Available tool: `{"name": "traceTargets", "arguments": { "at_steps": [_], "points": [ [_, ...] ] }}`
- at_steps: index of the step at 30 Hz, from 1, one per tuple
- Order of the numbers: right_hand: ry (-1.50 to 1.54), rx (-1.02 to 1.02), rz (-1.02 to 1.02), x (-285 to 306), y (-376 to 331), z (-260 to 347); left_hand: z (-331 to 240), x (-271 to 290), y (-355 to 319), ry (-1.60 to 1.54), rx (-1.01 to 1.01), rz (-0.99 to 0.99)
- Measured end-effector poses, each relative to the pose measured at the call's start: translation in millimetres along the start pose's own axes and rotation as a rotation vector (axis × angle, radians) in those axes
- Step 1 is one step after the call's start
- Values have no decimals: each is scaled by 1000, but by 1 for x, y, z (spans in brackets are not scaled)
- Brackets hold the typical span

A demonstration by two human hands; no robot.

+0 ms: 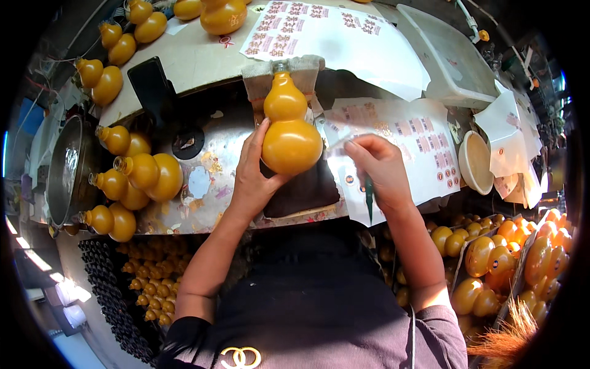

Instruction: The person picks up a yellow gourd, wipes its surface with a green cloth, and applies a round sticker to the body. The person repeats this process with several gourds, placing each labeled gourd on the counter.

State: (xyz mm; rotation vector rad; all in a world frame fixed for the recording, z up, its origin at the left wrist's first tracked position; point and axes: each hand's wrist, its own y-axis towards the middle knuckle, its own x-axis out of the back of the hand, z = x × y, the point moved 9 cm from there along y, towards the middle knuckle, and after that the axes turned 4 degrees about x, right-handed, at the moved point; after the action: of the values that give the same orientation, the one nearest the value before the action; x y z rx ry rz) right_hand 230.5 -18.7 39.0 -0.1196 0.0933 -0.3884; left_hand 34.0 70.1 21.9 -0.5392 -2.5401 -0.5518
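My left hand [251, 175] is wrapped around the left side of a glossy yellow gourd-shaped bottle [292, 146]. The bottle lies with its clear neck pointing away from me, over a pale cloth [253, 83] and a dark pad [301, 197]. Just right of it, my right hand [381, 169] is closed, thumb against forefinger. A slim dark green pointed tool [369, 200] sticks out below its palm; its kind cannot be made out. Something pale and blurred shows at the fingertips, apart from the bottle. Under this hand lies a white sheet of small printed decals [424, 138].
Similar gourd bottles [144, 172] stand at the left and far left, with a metal basin [67, 166] beside them. A phone [150, 86] leans nearby. Further back are another decal sheet [338, 43] and a plastic tub [452, 58]. At right stands a cream bowl [475, 161]; crates of gourds flank me.
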Motion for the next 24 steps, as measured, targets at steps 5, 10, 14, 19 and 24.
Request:
{"name": "traceTargets", "arguments": {
  "at_steps": [5,10,14,19,24],
  "points": [
    [78,68,125,-58,11,2,13,-6,0,-97,102,39],
    [-158,194,-20,-45,5,-8,2,-4,5,-231,78,215],
    [-199,228,-18,-45,2,-15,16,-9,11,-716,293,219],
    [-138,105,22,-35,16,-35,11,-10,9,-710,333,227],
    [-202,-59,157,-41,21,-46,16,-11,10,-711,339,226]
  ]
}}
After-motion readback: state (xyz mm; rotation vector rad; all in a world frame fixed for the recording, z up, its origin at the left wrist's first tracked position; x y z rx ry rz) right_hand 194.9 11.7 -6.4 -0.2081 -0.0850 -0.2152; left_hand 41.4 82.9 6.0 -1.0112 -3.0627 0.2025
